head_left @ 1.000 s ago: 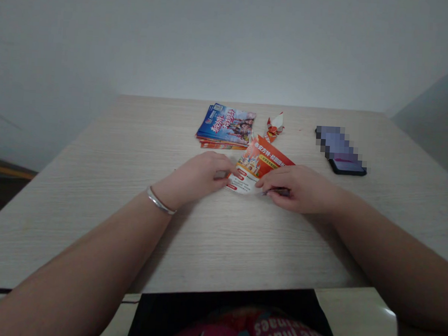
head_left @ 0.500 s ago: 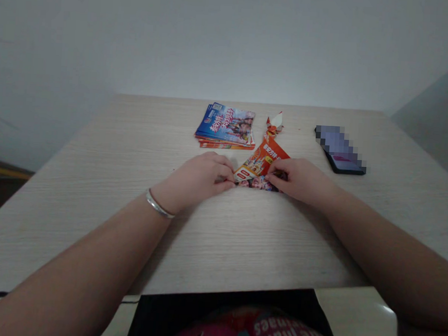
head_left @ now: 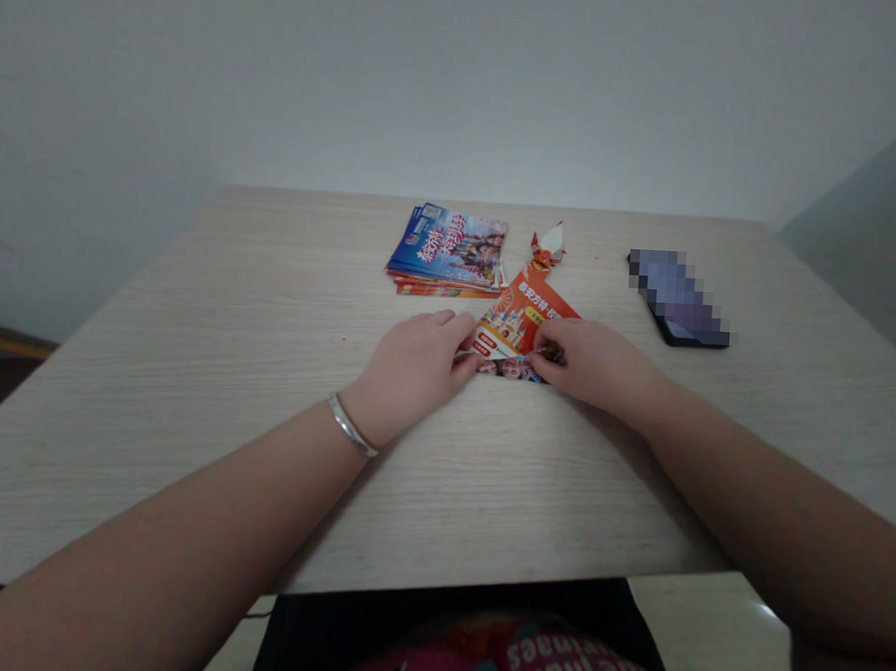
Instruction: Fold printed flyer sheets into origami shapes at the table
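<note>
An orange printed leaflet (head_left: pixel 520 314) lies on the table in front of me, its near edge folded up so that a strip with printed faces shows. My left hand (head_left: pixel 432 360), with a silver bangle at the wrist, pinches the leaflet's left edge near the lower corner. On the other side, my right hand (head_left: pixel 578 357) has its fingers closed on the right part of the folded strip. That hand hides the leaflet's lower right area.
Behind the leaflet sits a small folded paper figure (head_left: pixel 548 249) in orange and white. A stack of blue and orange leaflets (head_left: pixel 453 248) is at the back left. To the right lies a dark phone (head_left: pixel 679 303) on the pale wooden table (head_left: pixel 271 266).
My left hand has shifted slightly right and its wrist has turned. The leaflet's left side now lies flatter, with more of its print visible. My right hand has barely moved.
</note>
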`<state>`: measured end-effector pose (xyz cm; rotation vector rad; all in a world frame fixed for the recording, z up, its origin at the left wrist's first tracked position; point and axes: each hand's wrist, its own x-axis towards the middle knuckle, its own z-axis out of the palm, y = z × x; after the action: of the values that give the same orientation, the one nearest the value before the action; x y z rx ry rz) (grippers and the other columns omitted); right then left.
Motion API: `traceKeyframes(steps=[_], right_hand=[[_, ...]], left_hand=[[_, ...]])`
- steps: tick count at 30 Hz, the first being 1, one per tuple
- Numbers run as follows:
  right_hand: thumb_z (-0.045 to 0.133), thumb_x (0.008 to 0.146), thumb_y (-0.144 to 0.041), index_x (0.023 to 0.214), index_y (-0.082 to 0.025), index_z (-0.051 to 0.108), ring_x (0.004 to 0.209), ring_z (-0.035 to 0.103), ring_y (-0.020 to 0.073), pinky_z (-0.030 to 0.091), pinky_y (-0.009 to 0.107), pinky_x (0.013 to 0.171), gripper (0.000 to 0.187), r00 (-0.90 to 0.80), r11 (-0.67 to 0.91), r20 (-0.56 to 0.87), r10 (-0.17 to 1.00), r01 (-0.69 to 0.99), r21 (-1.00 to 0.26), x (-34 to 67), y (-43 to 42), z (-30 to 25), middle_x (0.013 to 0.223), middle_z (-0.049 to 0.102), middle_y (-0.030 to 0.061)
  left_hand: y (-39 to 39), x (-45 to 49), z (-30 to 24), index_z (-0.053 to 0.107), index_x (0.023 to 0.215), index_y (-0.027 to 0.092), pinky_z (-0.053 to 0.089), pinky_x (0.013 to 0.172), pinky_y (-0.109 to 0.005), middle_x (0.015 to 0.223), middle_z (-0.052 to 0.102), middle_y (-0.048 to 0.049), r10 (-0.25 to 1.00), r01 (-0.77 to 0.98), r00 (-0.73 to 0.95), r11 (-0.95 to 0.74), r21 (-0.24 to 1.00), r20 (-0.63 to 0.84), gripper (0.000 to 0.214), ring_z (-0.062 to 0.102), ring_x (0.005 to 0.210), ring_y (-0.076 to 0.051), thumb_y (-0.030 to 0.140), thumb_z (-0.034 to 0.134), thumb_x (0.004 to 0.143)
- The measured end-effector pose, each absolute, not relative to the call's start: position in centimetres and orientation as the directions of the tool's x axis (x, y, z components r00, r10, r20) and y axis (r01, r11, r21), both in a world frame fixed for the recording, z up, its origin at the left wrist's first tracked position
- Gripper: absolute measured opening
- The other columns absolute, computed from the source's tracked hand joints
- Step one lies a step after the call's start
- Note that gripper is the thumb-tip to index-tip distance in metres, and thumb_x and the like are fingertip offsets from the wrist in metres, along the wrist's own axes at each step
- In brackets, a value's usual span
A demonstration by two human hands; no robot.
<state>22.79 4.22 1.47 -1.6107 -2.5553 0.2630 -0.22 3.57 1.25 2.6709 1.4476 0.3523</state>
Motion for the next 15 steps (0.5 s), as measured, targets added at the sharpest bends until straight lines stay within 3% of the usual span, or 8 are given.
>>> traceKeyframes(steps=[5, 9, 13, 15], right_hand=[[0.055, 0.089, -0.031, 0.082, -0.02, 0.063, 0.068, 0.061, 0.018, 0.037, 0.03, 0.059, 0.015, -0.422, 0.412, -0.012, 0.907, 0.89, -0.194, 22.6, 4.1, 1.5, 0.082, 0.072, 0.006], [0.052, 0.091, -0.028, 0.081, -0.02, 0.06, 0.069, 0.061, 0.0187, 0.037, 0.031, 0.058, 0.015, -0.423, 0.414, -0.016, 0.906, 0.893, -0.174, 22.6, 3.8, 1.9, 0.085, 0.072, 0.0073], [0.049, 0.093, -0.027, 0.082, -0.02, 0.06, 0.071, 0.063, 0.0203, 0.038, 0.032, 0.059, 0.017, -0.429, 0.419, -0.035, 0.903, 0.894, -0.156, 22.7, 3.4, 2.4, 0.087, 0.073, 0.0088], [0.049, 0.093, -0.026, 0.084, -0.019, 0.061, 0.074, 0.065, 0.0211, 0.04, 0.032, 0.06, 0.017, -0.438, 0.428, -0.046, 0.898, 0.892, -0.144, 22.7, 3.3, 2.5, 0.088, 0.073, 0.0093]], left_hand=[[3.7, -0.3, 1.2, 0.061, 0.101, 0.016, 0.048, 0.077, -0.035, 0.101, 0.063, -0.0088, 0.823, 0.785, 0.553, -0.566, 0.252, 0.129, 0.016, 0.06, 0.088, -0.022, 0.028, 0.052, 0.096], [4.0, -0.8, 1.8, 0.066, 0.103, 0.015, 0.049, 0.089, -0.037, 0.103, 0.064, -0.0101, 0.743, 0.694, 0.657, -0.662, 0.283, 0.126, 0.019, 0.059, 0.097, -0.023, 0.024, 0.051, 0.096], [3.4, -1.3, 3.3, 0.062, 0.125, 0.017, 0.044, 0.105, -0.041, 0.129, 0.06, -0.0122, 0.65, 0.609, 0.759, -0.732, 0.305, 0.046, 0.031, 0.057, 0.116, -0.024, 0.024, 0.051, 0.097], [2.8, -1.2, 4.1, 0.061, 0.126, 0.019, 0.042, 0.109, -0.042, 0.136, 0.056, -0.0123, 0.638, 0.611, 0.77, -0.738, 0.285, 0.003, 0.032, 0.055, 0.121, -0.025, 0.023, 0.049, 0.097]])
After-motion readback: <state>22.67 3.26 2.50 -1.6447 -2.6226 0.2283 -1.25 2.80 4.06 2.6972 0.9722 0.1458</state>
